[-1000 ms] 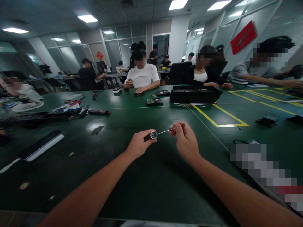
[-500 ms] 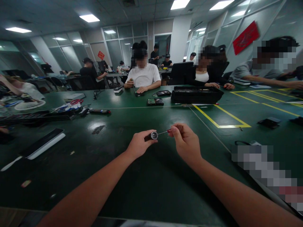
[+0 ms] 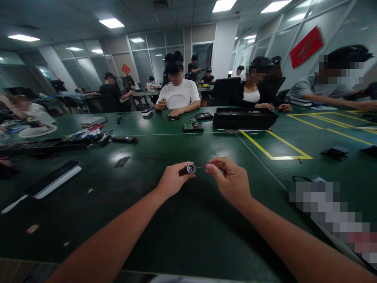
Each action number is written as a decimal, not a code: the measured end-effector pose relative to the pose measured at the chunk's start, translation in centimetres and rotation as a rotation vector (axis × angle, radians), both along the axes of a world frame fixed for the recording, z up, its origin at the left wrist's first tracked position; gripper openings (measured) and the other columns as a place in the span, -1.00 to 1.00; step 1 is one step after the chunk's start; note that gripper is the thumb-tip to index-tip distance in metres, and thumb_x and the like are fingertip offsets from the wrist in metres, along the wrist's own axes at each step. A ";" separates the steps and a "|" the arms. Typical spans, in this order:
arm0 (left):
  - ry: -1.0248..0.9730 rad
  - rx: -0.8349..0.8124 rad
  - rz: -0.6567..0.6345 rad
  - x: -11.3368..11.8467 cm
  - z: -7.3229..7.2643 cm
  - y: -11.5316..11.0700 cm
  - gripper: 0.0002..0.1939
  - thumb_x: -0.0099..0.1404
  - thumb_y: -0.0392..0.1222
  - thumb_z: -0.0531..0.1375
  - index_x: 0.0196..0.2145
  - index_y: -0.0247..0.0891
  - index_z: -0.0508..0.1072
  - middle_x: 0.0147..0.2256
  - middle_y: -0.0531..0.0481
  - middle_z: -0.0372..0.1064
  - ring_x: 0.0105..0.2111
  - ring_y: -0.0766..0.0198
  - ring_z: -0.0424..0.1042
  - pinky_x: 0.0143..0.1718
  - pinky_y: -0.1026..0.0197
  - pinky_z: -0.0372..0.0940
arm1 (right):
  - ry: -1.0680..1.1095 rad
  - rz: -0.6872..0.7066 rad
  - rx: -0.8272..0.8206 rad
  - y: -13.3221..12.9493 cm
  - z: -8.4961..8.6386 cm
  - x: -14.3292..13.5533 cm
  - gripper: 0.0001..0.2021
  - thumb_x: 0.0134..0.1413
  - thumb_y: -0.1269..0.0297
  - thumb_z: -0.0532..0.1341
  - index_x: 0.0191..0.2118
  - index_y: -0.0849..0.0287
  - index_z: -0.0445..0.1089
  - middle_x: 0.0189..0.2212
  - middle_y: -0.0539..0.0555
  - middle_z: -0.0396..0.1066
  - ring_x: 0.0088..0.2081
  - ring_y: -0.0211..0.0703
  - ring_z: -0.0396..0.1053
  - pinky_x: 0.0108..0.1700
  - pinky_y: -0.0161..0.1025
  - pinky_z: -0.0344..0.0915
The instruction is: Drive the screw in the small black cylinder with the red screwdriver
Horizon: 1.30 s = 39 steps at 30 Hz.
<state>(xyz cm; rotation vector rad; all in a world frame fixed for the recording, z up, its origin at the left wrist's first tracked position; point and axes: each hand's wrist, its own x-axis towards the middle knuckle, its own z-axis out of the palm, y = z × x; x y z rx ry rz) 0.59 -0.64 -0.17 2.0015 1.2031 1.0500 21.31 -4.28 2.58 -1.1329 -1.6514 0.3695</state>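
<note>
My left hand (image 3: 170, 181) is closed around a short black cylinder (image 3: 191, 169), with its round, silver-rimmed end turned toward me. Inside that rim the details are too small to make out. In the fingers of my right hand (image 3: 233, 180) is a thin screwdriver (image 3: 200, 167), pinched near the red end by its shaft. The shaft runs left to the cylinder's open end; whether its tip touches anything inside is unclear. Both hands are above the green table (image 3: 188, 236), and most of the screwdriver's handle is hidden by my fingers.
Opened hard drives (image 3: 193, 127) and a long black housing (image 3: 246, 118) lie across the table. Left are a white-and-black long object (image 3: 57, 179), a dark pen-like tool (image 3: 124, 139) and red-handled scissors (image 3: 96, 126). A co-worker (image 3: 178, 92) sits opposite, others at the right.
My right thumb and fingers have shifted on the screwdriver, moving slightly left, closer to the cylinder. My left hand keeps its hold, almost unmoved.
</note>
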 end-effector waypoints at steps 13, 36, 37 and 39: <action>-0.037 -0.020 -0.028 -0.2 -0.1 0.1 -0.57 0.21 -0.25 0.38 0.05 -0.17 0.53 -0.01 -0.04 0.54 0.00 0.12 0.51 0.11 0.07 0.35 | -0.170 0.120 0.134 -0.5 0.2 0.3 -0.82 0.26 0.14 0.24 -0.12 0.06 0.51 -0.29 0.04 0.60 -0.31 -0.13 0.55 -0.24 -0.19 0.43; -0.007 0.020 -0.017 -0.1 0.2 -0.1 -0.60 0.20 -0.29 0.38 0.02 -0.19 0.55 -0.03 -0.06 0.55 -0.02 0.11 0.52 0.06 0.07 0.39 | -0.288 0.166 0.073 -1.0 1.1 -0.4 -0.88 0.30 0.27 0.13 -0.17 0.15 0.37 -0.39 0.04 0.50 -0.38 -0.15 0.47 -0.34 -0.23 0.32; -0.006 0.015 -0.025 -0.1 0.2 -0.1 -0.60 0.21 -0.28 0.38 0.02 -0.19 0.55 -0.03 -0.06 0.55 -0.02 0.12 0.52 0.06 0.08 0.40 | -0.289 0.140 0.067 -1.0 1.1 -0.4 -0.86 0.31 0.22 0.13 -0.18 0.15 0.38 -0.41 0.04 0.50 -0.40 -0.14 0.46 -0.36 -0.23 0.31; -0.005 0.013 -0.044 0.0 0.1 -0.1 -0.60 0.20 -0.28 0.38 0.02 -0.17 0.55 -0.04 -0.04 0.55 -0.03 0.13 0.52 0.05 0.09 0.40 | -0.281 0.081 0.072 -0.9 1.0 -0.5 -0.81 0.35 0.19 0.09 -0.17 0.15 0.39 -0.43 0.04 0.49 -0.43 -0.14 0.45 -0.37 -0.22 0.29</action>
